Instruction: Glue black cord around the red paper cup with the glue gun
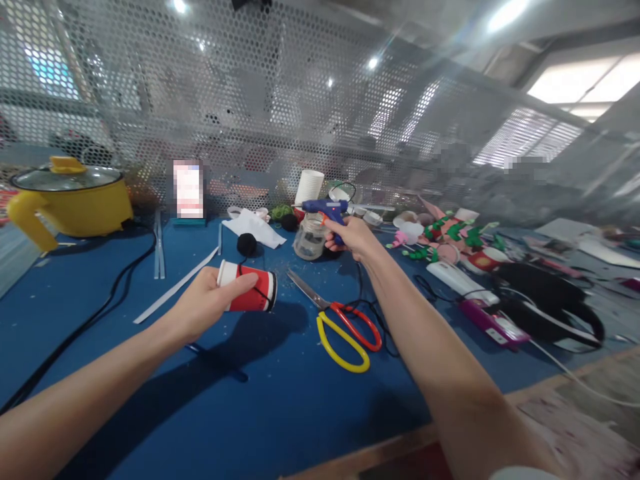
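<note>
My left hand [203, 303] is closed around a red paper cup [243, 301] with a white rim, held tilted on its side above the blue table. Black yarn runs across the cup and toward a small black ball of yarn [247, 245] behind it. With my right hand [350, 237] I grip a blue glue gun [326, 207] by its handle, its nozzle pointing left. Just below the gun stands a clear plastic jar [309, 239]. Scissors [330, 313] with one red and one yellow handle lie between my arms.
A yellow electric pot [83, 200] stands at the far left, its black cord crossing the table. A phone [189, 190] is propped at the back. White strips [175, 287] lie nearby. To the right are craft flowers [450, 233], a purple power strip [493, 323] and a black bag-like item [545, 293].
</note>
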`<state>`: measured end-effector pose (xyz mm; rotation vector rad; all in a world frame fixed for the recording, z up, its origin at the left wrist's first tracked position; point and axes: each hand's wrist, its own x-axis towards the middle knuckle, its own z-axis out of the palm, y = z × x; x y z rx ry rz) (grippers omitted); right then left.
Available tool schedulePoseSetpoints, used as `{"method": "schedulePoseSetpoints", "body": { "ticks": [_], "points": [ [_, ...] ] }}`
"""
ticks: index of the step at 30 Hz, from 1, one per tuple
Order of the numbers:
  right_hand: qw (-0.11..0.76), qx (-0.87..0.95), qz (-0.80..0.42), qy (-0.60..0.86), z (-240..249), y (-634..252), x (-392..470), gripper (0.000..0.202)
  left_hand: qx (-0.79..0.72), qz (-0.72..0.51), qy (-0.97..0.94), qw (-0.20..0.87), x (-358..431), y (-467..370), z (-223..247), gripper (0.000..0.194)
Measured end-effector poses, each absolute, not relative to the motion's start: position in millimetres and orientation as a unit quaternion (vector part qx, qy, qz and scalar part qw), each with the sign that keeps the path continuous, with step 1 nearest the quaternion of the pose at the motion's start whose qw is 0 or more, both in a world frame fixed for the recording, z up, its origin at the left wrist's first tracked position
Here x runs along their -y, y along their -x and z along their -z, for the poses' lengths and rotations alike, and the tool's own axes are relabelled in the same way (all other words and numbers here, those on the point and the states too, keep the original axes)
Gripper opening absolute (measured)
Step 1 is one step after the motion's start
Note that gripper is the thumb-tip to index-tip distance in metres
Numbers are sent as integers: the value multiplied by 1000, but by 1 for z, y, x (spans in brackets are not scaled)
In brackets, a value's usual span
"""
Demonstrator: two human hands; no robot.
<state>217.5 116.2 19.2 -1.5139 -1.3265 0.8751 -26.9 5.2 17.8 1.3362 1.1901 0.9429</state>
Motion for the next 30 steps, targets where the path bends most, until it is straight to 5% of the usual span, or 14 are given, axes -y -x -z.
{"method": "schedulePoseSetpoints", "body": {
  "ticks": [5,18,23,30],
  "points": [
    [512,585,-374,506,-34,-206,-79,7,-514,-389,-557,524,-7,28,-16,26],
    [350,682,-409,495,-20,-187,21,23,-561,-390,-570,458,-9,30,-13,31],
    [302,742,-266,536,-8,-183,26,22,-578,-392,-571,431,-11,32,-12,33],
    [355,756,-68,546,11,-184,28,32,-584,-391,-573,422,-10,29,-17,35]
  ]
}}
